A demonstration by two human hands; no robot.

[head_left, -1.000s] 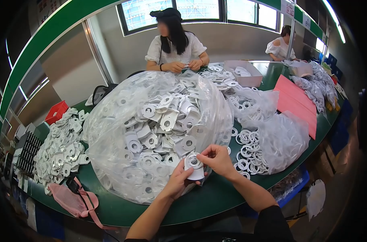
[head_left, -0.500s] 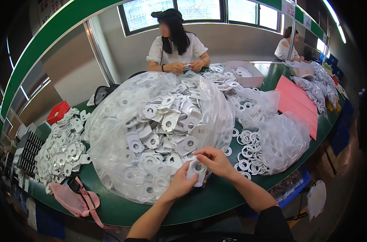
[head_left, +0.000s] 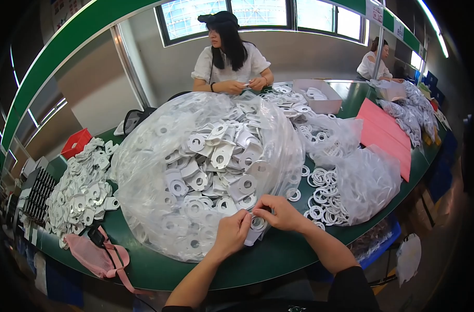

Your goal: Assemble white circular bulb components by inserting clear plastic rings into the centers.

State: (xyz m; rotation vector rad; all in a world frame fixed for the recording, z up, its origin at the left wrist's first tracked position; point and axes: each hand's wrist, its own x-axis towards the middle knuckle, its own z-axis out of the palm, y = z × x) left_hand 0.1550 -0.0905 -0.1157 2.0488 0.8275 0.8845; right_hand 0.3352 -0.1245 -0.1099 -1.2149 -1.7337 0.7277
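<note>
Between close hands (head_left: 232, 233) (head_left: 276, 213) — left gripping, right touching — tilts a white plate (head_left: 250, 238) with a ringed hole.

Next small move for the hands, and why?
Probably press lightly on the ring with the right hand, the left hand steadying the white plate: both hands are at that piece, the right by the ring's upper edge, and flush seating can't be confirmed.
</note>
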